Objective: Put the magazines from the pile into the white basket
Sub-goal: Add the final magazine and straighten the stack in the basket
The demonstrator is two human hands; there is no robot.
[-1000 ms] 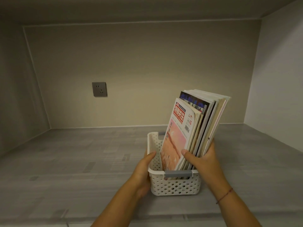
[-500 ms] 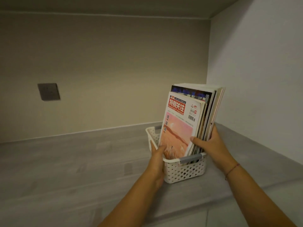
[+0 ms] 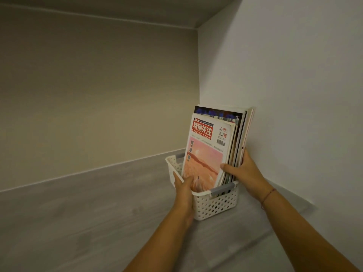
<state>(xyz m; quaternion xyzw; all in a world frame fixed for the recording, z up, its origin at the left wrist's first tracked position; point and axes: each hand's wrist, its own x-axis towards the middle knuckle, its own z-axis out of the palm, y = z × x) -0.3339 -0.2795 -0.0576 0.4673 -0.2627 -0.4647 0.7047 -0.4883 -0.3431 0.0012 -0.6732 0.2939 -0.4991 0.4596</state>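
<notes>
A white perforated basket (image 3: 218,205) with grey handles stands on the grey wood-grain shelf, close to the right wall. Several magazines (image 3: 214,146) stand upright inside it, the front one with a pink-orange cover and a red title block. My left hand (image 3: 183,190) grips the basket's left rim, thumb inside against the front cover. My right hand (image 3: 243,171) clasps the right edge of the magazine stack, fingers over the front, pressing it near the wall.
The shelf surface (image 3: 98,213) stretches left and toward me. A beige back wall (image 3: 98,95) and a white side wall (image 3: 284,95) meet in the corner just behind the basket. The ceiling panel sits overhead.
The basket with its magazines has slid right toward the side wall, both hands keeping their hold. The view has swung right, so the wall socket has left the picture.
</notes>
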